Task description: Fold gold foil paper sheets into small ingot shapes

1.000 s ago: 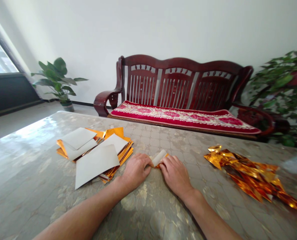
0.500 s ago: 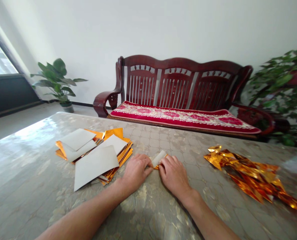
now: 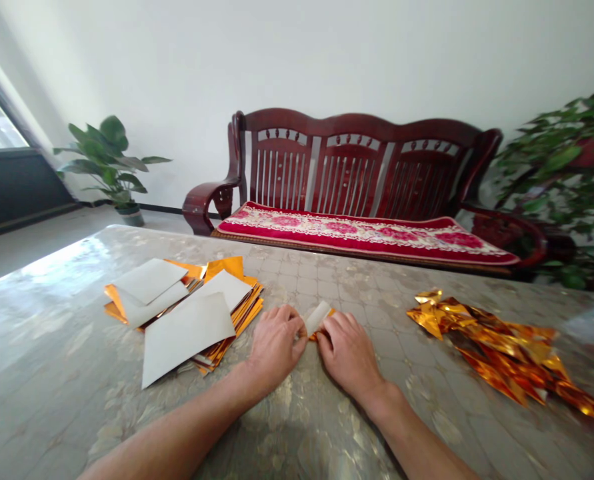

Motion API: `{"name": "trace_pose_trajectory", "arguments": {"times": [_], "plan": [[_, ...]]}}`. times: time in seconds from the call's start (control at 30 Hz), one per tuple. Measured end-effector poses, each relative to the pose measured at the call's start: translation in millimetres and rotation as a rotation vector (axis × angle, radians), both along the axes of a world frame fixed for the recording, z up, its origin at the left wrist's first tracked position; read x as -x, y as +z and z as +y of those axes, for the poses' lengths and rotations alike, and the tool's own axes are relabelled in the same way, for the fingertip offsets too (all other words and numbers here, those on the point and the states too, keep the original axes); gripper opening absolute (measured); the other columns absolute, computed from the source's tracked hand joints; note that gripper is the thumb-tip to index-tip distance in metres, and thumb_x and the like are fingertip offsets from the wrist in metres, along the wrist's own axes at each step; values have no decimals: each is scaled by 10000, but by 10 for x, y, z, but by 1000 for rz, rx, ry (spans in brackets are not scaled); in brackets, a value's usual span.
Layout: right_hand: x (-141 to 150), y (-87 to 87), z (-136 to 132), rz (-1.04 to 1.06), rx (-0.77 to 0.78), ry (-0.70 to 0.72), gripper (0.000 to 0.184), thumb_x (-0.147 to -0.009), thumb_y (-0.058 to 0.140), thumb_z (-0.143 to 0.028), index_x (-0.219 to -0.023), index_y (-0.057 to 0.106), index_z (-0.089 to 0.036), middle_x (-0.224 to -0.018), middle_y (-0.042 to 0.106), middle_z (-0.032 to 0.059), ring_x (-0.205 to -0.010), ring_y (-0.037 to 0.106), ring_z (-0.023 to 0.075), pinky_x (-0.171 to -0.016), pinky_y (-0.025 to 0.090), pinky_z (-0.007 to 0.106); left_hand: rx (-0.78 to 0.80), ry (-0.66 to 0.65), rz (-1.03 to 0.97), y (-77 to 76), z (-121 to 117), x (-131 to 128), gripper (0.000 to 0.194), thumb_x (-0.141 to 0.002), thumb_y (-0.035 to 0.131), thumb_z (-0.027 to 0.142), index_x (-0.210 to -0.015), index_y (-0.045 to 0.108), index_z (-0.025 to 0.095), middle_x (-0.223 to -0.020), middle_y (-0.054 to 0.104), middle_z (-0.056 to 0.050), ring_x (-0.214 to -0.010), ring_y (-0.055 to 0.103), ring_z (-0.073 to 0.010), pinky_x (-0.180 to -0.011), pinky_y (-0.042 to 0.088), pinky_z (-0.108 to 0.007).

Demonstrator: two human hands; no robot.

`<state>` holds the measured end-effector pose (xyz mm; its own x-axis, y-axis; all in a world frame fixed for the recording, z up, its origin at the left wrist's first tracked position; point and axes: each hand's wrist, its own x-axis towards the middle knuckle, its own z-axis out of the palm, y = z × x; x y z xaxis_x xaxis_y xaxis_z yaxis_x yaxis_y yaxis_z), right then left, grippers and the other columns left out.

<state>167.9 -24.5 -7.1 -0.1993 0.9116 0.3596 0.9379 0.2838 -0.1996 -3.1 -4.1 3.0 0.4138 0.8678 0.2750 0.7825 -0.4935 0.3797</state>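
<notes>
Largest first, I note the table [image 3: 301, 427]: its smooth, glossy surface offers little grip, so uneven pressure could let the work skid or turn. To the right, well apart from the hands, lies the gold foil pile [image 3: 501, 347]. Its pieces look thin and crumpled; I judge that a brushing forearm could drag or crease them. To the left, the paper stack [image 3: 189, 333] lies fanned out, with pale sheets over gold-coloured ones. It is just beside the left hand [image 3: 279, 337], and an outward swing of that wrist could catch a sheet edge and spread the stack. I read the left hand as pinching the near left end of the small paper [image 3: 317, 319] between thumb and fingers. The right hand [image 3: 349, 347] has its fingers curled on the right side of the same piece. The small paper lies between the hands, rolled or folded, pale with a gold-coloured edge. Unequal finger pressure could skew its crease; opposed pulling could tear it; early release could let it spring open. The fingertips partly hide it, so I cannot verify edge alignment.
</notes>
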Motion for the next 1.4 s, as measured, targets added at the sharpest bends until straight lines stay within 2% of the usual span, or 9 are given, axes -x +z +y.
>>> {"name": "trace_pose_trajectory", "arguments": {"times": [0.17,0.47,0.77,1.1,1.4], "plan": [[-16,-24,1,55,-21,12,124,-865,557,-141,-758,559,-204,-889,566,63,-917,494,226,-796,407,321,-2,-2,2,6,-18,0,77,-856,609,236,-812,671,221,-987,621,-32,-949,547,-216,-828,398,-342],[-31,-48,-3,118,-34,33,148,-841,556,-112,-726,537,-202,-867,554,62,-908,492,225,-805,409,320,-6,25,63,-26,-21,-36,180,-907,584,334,-800,654,207,-1001,609,-40,-961,525,-223,-822,391,-354],[-103,-6,16,140,18,-20,174,-858,623,-221,-692,572,-212,-813,579,36,-851,500,215,-759,386,317,-61,6,102,9,-53,-43,168,-914,579,320,-826,657,199,-1010,600,-46,-981,515,-233,-829,394,-377],[-206,1,30,119,58,98,172,-930,569,-277,-774,616,-221,-875,614,27,-889,520,201,-780,385,313,-202,-46,196,39,-15,-35,116,-908,609,281,-873,673,190,-1089,602,-51,-1037,492,-251,-895,410,-409],[-173,29,12,91,69,122,128,-944,544,-264,-847,618,-226,-943,624,30,-920,522,201,-804,389,319,-131,-39,52,-75,39,61,65,-883,644,255,-852,688,219,-1120,601,-31,-1041,512,-228,-894,431,-381]]}}
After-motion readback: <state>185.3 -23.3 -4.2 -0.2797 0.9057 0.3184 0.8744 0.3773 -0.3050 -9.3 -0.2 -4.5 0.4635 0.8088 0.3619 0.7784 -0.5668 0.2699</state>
